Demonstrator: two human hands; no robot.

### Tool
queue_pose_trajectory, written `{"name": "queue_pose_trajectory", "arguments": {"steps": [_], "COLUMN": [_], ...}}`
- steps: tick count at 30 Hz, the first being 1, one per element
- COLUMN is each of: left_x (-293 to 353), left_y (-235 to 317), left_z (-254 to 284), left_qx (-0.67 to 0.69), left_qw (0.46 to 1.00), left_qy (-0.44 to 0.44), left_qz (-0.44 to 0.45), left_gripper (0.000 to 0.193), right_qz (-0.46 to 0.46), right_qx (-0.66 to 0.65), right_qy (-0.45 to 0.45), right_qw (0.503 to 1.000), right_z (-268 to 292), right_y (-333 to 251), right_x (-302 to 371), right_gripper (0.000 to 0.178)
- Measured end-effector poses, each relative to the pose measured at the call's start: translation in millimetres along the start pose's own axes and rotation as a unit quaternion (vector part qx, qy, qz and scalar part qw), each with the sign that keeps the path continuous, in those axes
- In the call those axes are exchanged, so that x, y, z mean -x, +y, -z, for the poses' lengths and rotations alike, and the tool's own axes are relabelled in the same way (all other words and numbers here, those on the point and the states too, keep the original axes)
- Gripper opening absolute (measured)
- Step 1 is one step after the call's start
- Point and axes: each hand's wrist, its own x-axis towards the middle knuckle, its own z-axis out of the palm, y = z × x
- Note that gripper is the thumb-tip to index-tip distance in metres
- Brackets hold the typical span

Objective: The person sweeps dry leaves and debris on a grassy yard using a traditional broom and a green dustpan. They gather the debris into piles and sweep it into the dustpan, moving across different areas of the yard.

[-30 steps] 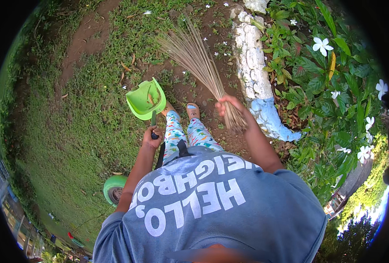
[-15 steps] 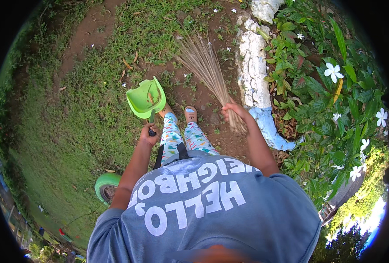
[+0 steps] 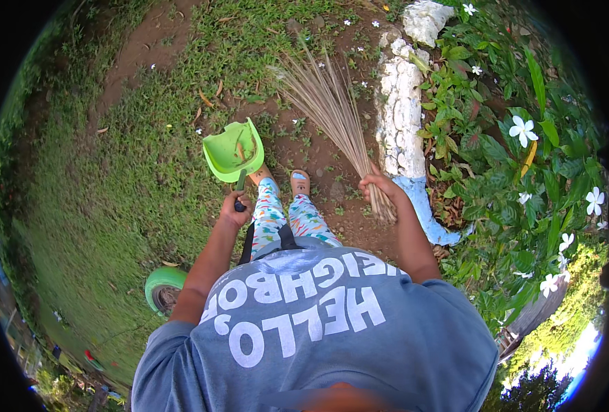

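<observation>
My left hand is closed round the dark handle of a light green dustpan. A few dry brown leaves lie inside the pan, which is held out ahead of my left foot. On the other side, my right hand grips a stick broom near its bound end. The broom's thin brown sticks fan out ahead and to the left, over bare soil and sparse grass. Whether their tips touch the ground I cannot tell.
A white and pale blue painted stone border runs along the right. Beyond it grow leafy shrubs with white flowers. A green-painted tire lies at my left. Fallen leaves and small white petals dot the grass.
My right hand with the broom has shifted slightly right and nearer to me. The dustpan has moved a little within the view, still in my left hand.
</observation>
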Motion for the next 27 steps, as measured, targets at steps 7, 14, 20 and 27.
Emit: {"name": "queue_pose_trajectory", "arguments": {"steps": [7,14,20,27], "left_x": [7,9,15,24], "left_y": [2,8,27,44], "left_z": [3,24,30,37], "left_qx": [0.05,-0.002,0.02,0.031], "left_qw": [0.998,1.0,0.999,0.999], "left_qy": [-0.004,-0.003,0.04,0.016], "left_qz": [0.032,0.012,0.009,0.016], "left_gripper": [0.013,0.014,0.013,0.014], "right_qz": [-0.067,-0.115,-0.073,-0.12], "right_qx": [-0.065,-0.008,-0.045,-0.199], "right_qy": [0.094,-0.192,-0.243,0.013], "right_qw": [0.991,0.975,0.966,0.973], "right_z": [5,-130,-114,-71], "right_y": [9,-19,-12,36], "right_x": [12,-98,25,13], "right_gripper": [0.02,0.021,0.09,0.01]}}
